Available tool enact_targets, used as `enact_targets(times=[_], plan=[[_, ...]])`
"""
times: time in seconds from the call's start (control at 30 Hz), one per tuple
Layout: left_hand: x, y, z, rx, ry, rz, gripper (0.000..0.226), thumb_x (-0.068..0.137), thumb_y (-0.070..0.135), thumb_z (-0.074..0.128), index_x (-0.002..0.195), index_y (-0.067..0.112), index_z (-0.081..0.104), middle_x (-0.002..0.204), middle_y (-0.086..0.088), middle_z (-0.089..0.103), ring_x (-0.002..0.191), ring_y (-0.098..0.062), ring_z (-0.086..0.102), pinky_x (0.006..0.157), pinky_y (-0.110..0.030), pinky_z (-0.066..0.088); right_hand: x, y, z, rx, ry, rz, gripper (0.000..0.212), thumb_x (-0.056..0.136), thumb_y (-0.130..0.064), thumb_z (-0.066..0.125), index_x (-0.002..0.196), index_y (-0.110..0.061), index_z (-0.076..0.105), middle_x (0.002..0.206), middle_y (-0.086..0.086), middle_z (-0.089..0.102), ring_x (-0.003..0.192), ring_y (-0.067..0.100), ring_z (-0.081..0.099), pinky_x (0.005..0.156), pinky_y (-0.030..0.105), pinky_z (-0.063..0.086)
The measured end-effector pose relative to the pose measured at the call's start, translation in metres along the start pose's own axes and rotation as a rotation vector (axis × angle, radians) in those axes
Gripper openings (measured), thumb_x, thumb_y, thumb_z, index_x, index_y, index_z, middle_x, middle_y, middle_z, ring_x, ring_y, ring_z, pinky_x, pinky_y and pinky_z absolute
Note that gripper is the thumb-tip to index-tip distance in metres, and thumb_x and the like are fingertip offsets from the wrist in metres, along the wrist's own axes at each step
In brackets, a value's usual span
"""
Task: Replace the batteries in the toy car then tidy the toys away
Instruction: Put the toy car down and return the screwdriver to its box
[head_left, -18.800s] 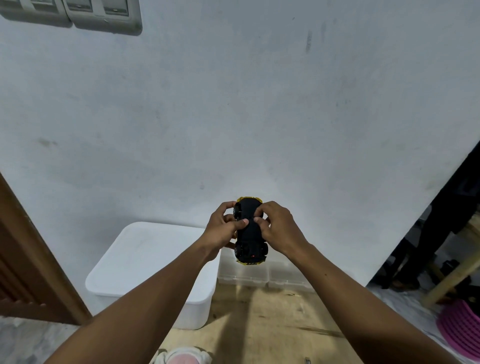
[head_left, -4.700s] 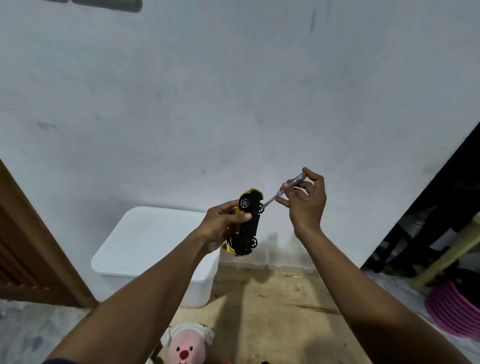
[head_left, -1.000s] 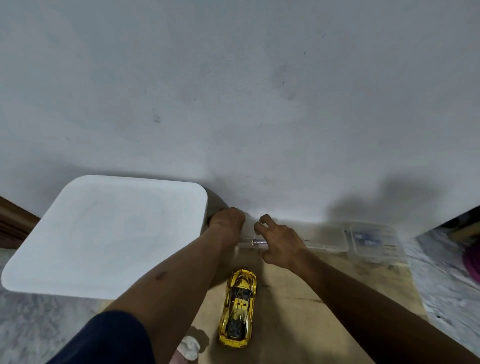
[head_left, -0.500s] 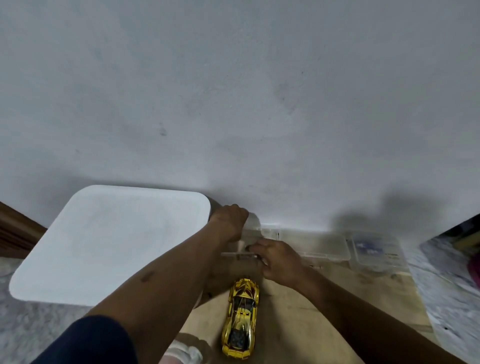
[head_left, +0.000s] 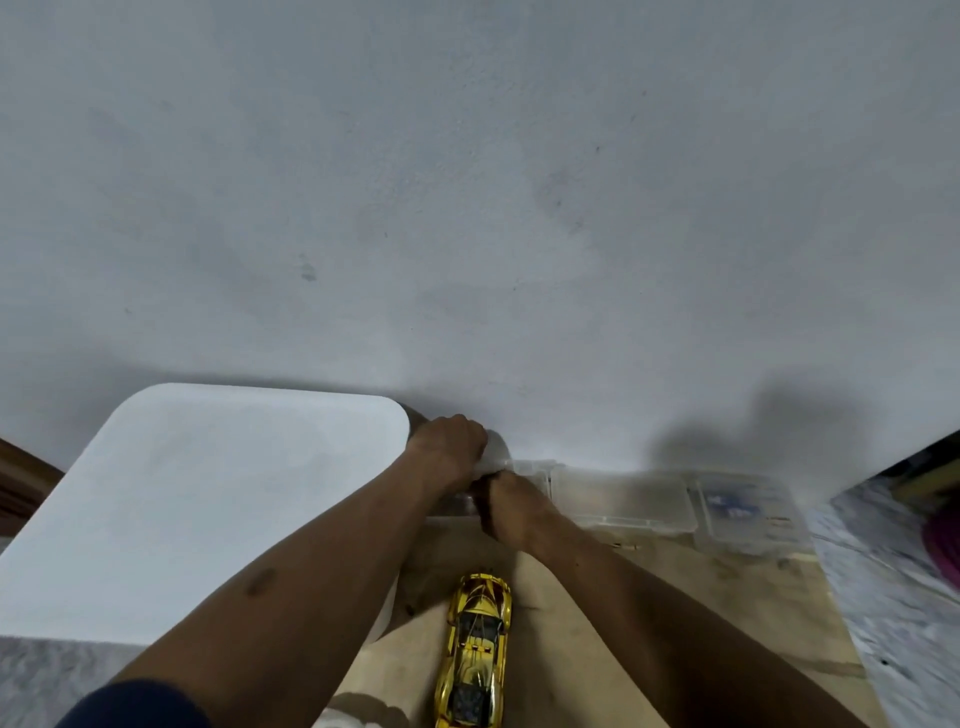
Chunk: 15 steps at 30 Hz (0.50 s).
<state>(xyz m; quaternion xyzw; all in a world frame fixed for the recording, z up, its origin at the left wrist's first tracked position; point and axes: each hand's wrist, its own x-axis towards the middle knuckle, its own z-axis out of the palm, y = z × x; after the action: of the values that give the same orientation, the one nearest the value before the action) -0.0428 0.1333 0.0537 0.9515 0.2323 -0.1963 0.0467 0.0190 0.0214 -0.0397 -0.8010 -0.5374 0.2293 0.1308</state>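
The gold toy car (head_left: 478, 649) stands on its wheels on the wooden board (head_left: 597, 597), nose toward the wall, with neither hand on it. Both my hands meet at a small clear plastic box (head_left: 530, 467) against the wall. My left hand (head_left: 449, 449) is closed on the box's raised translucent lid at its left end. My right hand (head_left: 511, 501) lies on the box's front with the fingers curled over its edge. The hands hide what is inside the box, and no screwdriver shows.
A large white lidded bin (head_left: 208, 509) stands on the left, touching my left forearm. Two more clear boxes (head_left: 623, 499) (head_left: 743, 509) line the wall to the right. A plush toy (head_left: 358, 714) peeks in at the bottom edge. A purple object (head_left: 943, 540) sits at far right.
A second ago my right hand held the screwdriver across the clear box; now the tool is out of sight and the hand has closed onto the box front. The car has not moved.
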Motion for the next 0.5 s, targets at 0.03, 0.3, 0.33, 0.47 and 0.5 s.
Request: enact_targets(times=[0.03, 0.3, 0.33, 0.47, 0.5], plan=[[-0.001, 0.0, 0.0, -0.006, -0.004, 0.0, 0.04, 0.089, 0.023, 0.073, 0.125, 0.015, 0.058, 0.122, -0.007, 0.064, 0.108, -0.025, 0.064, 0.094, -0.033, 0.054, -0.005, 0.001, -0.003, -0.021, 0.018, -0.034, 0.029, 0.091, -0.006, 0.062, 0.119, -0.011, 0.068, 0.109, 0.008, 0.071, 0.09, 0.021, 0.069, 0.08, 0.031, 0.058], [-0.019, 0.01, 0.012, 0.047, -0.007, -0.027, 0.039, 0.094, 0.015, 0.064, 0.132, 0.016, 0.054, 0.125, -0.009, 0.062, 0.11, -0.028, 0.065, 0.094, -0.034, 0.055, -0.057, 0.015, -0.029, 0.076, 0.445, -0.261, 0.026, 0.088, -0.017, 0.057, 0.108, -0.016, 0.073, 0.102, -0.001, 0.07, 0.091, 0.013, 0.064, 0.074, 0.026, 0.055], [-0.022, 0.012, 0.015, 0.066, 0.0, -0.036, 0.04, 0.094, 0.013, 0.064, 0.132, 0.016, 0.054, 0.125, -0.009, 0.062, 0.11, -0.029, 0.065, 0.093, -0.035, 0.055, -0.058, 0.016, -0.033, 0.045, 0.439, -0.216, 0.027, 0.088, -0.017, 0.059, 0.111, -0.016, 0.071, 0.107, -0.001, 0.067, 0.098, 0.014, 0.062, 0.078, 0.028, 0.055], [-0.029, 0.018, 0.031, 0.067, -0.018, -0.067, 0.041, 0.093, 0.008, 0.061, 0.133, 0.015, 0.052, 0.131, -0.01, 0.059, 0.118, -0.029, 0.061, 0.097, -0.037, 0.053, -0.054, 0.022, -0.04, -0.195, 0.132, -0.04, 0.046, 0.089, -0.024, 0.061, 0.134, -0.022, 0.057, 0.134, -0.002, 0.055, 0.126, 0.019, 0.048, 0.104, 0.034, 0.039], [-0.031, 0.019, 0.036, 0.056, -0.019, -0.07, 0.04, 0.095, 0.008, 0.06, 0.133, 0.014, 0.052, 0.134, -0.011, 0.057, 0.121, -0.029, 0.059, 0.099, -0.037, 0.05, -0.053, 0.023, -0.039, -0.252, 0.068, -0.023, 0.049, 0.088, -0.025, 0.062, 0.136, -0.022, 0.055, 0.137, -0.001, 0.053, 0.128, 0.019, 0.046, 0.106, 0.036, 0.036]])
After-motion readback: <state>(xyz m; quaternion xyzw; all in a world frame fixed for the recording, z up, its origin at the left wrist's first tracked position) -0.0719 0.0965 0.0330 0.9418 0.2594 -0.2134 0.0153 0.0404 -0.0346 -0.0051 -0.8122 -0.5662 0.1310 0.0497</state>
